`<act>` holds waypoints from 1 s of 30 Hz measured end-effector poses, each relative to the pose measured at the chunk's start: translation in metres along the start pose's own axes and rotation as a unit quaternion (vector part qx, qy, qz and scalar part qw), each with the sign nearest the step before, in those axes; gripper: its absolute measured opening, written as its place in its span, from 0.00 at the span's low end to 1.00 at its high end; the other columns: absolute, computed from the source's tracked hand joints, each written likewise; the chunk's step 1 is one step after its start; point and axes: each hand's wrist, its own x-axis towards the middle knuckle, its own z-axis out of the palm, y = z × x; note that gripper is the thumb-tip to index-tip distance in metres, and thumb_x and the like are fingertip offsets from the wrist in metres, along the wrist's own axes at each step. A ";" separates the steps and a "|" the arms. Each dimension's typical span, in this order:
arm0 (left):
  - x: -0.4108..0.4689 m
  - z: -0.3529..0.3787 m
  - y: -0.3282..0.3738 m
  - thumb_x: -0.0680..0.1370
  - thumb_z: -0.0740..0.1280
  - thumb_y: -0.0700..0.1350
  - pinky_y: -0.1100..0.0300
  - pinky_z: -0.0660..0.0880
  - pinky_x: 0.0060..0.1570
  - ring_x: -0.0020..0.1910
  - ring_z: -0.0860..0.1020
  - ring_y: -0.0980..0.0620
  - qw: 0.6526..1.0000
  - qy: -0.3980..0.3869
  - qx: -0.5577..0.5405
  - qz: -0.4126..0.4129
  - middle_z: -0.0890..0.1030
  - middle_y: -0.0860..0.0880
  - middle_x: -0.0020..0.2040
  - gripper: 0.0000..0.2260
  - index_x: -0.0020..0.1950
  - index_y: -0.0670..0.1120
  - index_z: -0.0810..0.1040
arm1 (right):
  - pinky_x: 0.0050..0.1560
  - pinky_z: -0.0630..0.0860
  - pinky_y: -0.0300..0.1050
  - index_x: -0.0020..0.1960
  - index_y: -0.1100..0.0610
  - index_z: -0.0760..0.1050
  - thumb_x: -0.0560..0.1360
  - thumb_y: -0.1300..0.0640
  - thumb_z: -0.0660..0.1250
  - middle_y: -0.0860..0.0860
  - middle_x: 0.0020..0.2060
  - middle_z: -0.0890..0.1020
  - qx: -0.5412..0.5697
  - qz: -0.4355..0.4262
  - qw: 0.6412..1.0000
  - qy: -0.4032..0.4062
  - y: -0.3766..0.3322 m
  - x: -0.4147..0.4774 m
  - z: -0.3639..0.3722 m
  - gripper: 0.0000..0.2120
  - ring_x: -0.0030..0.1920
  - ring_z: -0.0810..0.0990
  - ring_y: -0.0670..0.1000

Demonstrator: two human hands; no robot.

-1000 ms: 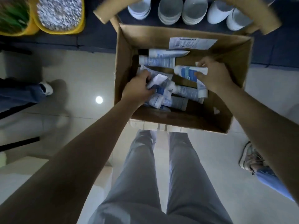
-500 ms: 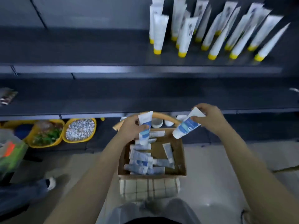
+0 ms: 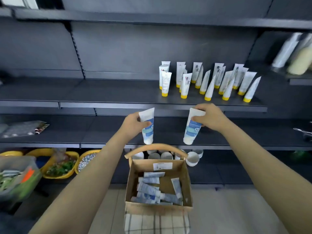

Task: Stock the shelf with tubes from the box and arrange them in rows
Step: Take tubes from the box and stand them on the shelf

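Note:
My left hand [image 3: 132, 124] grips a white and blue tube [image 3: 148, 130], held upright with its cap down. My right hand [image 3: 211, 118] grips a second white and blue tube [image 3: 192, 130] the same way. Both tubes hang in front of the dark middle shelf [image 3: 104, 132], above the cardboard box [image 3: 157, 208]. Several more blue and white tubes [image 3: 150, 190] lie loose inside the box. On the shelf above [image 3: 101, 94], several white tubes with yellow caps [image 3: 207, 81] stand in rows at the right.
The box sits in a basket with a curved wooden handle [image 3: 157, 147] and a checked cloth lining. Yellow tubs [image 3: 59, 166] stand at lower left on the bottom shelf. White cups [image 3: 192, 157] sit behind the basket. A flat packet [image 3: 25, 129] lies on the middle shelf's left.
Both hands came out of the box, each with a tube, and rose to the level of the middle shelf. My view lifted from the box to the shelves.

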 end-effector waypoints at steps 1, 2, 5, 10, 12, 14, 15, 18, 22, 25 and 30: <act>-0.003 -0.007 0.002 0.73 0.72 0.42 0.46 0.78 0.55 0.52 0.81 0.46 1.000 0.005 -0.004 0.003 0.82 0.45 0.53 0.11 0.55 0.45 0.77 | 0.46 0.81 0.54 0.51 0.59 0.78 0.71 0.62 0.71 0.50 0.42 0.80 -0.006 -0.006 1.000 0.002 -0.007 0.001 0.003 0.09 0.45 0.79 0.52; -0.005 -0.015 0.004 0.73 0.71 0.41 0.46 0.78 0.55 0.52 0.80 0.46 1.000 0.008 -0.008 0.004 0.82 0.45 0.53 0.11 0.55 0.45 0.77 | 0.45 0.81 0.55 0.50 0.59 0.78 0.70 0.61 0.71 0.51 0.43 0.80 -0.013 -0.008 1.000 0.002 -0.014 0.003 0.006 0.09 0.46 0.80 0.53; -0.001 -0.040 0.005 0.73 0.71 0.40 0.50 0.79 0.54 0.53 0.80 0.47 1.000 0.009 -0.028 0.011 0.81 0.45 0.53 0.12 0.56 0.45 0.77 | 0.44 0.81 0.53 0.49 0.57 0.78 0.70 0.60 0.71 0.51 0.43 0.80 -0.030 -0.012 0.999 -0.007 -0.037 0.015 0.017 0.08 0.47 0.80 0.53; 0.019 -0.096 -0.004 0.73 0.71 0.38 0.59 0.79 0.48 0.50 0.80 0.50 0.999 -0.032 -0.023 0.036 0.82 0.45 0.51 0.11 0.54 0.46 0.79 | 0.42 0.82 0.51 0.50 0.58 0.78 0.70 0.62 0.70 0.52 0.44 0.80 -0.019 -0.022 0.999 -0.037 -0.081 0.053 0.047 0.08 0.44 0.80 0.52; 0.030 -0.124 -0.010 0.73 0.71 0.37 0.61 0.80 0.47 0.49 0.80 0.50 0.997 -0.053 -0.021 0.043 0.82 0.45 0.51 0.11 0.54 0.45 0.79 | 0.44 0.81 0.49 0.51 0.57 0.79 0.71 0.63 0.71 0.50 0.45 0.81 -0.017 -0.029 0.997 -0.074 -0.100 0.073 0.062 0.09 0.45 0.80 0.50; 0.044 -0.154 -0.018 0.74 0.70 0.37 0.60 0.80 0.47 0.48 0.81 0.50 0.996 -0.077 -0.021 0.040 0.82 0.43 0.51 0.11 0.56 0.43 0.79 | 0.49 0.80 0.47 0.51 0.55 0.80 0.71 0.62 0.71 0.47 0.47 0.81 -0.039 -0.046 0.993 -0.105 -0.118 0.097 0.079 0.10 0.48 0.79 0.49; 0.051 -0.169 -0.022 0.75 0.69 0.37 0.60 0.81 0.47 0.48 0.81 0.50 0.995 -0.090 -0.023 0.038 0.82 0.43 0.50 0.10 0.55 0.42 0.79 | 0.52 0.79 0.45 0.52 0.55 0.80 0.71 0.62 0.71 0.46 0.48 0.81 -0.053 -0.054 0.991 -0.111 -0.127 0.108 0.087 0.10 0.50 0.79 0.48; 0.074 -0.212 -0.034 0.75 0.69 0.39 0.58 0.81 0.48 0.48 0.82 0.48 0.992 -0.117 0.003 0.038 0.82 0.43 0.49 0.07 0.53 0.40 0.79 | 0.45 0.78 0.36 0.53 0.54 0.80 0.72 0.62 0.71 0.46 0.49 0.81 -0.039 -0.050 0.992 -0.111 -0.158 0.141 0.114 0.11 0.47 0.79 0.44; 0.099 -0.252 -0.044 0.74 0.70 0.40 0.56 0.80 0.50 0.45 0.81 0.52 0.987 -0.133 0.066 0.068 0.82 0.47 0.46 0.07 0.53 0.44 0.80 | 0.41 0.77 0.34 0.55 0.59 0.79 0.73 0.63 0.70 0.52 0.49 0.81 -0.029 -0.052 0.996 -0.069 -0.191 0.173 0.139 0.11 0.46 0.80 0.48; 0.115 -0.272 -0.044 0.73 0.71 0.38 0.55 0.78 0.48 0.40 0.77 0.55 0.983 -0.116 0.083 0.114 0.80 0.53 0.41 0.08 0.51 0.47 0.80 | 0.42 0.80 0.40 0.54 0.60 0.78 0.73 0.63 0.70 0.55 0.48 0.82 -0.026 -0.031 0.999 -0.030 -0.203 0.189 0.151 0.10 0.44 0.81 0.54; 0.140 -0.288 -0.042 0.72 0.71 0.36 0.57 0.80 0.43 0.40 0.78 0.54 0.986 -0.086 0.027 0.143 0.80 0.51 0.41 0.08 0.48 0.47 0.79 | 0.42 0.78 0.44 0.50 0.58 0.79 0.71 0.61 0.72 0.55 0.43 0.81 -0.064 -0.014 0.997 0.042 -0.210 0.218 0.158 0.08 0.36 0.81 0.55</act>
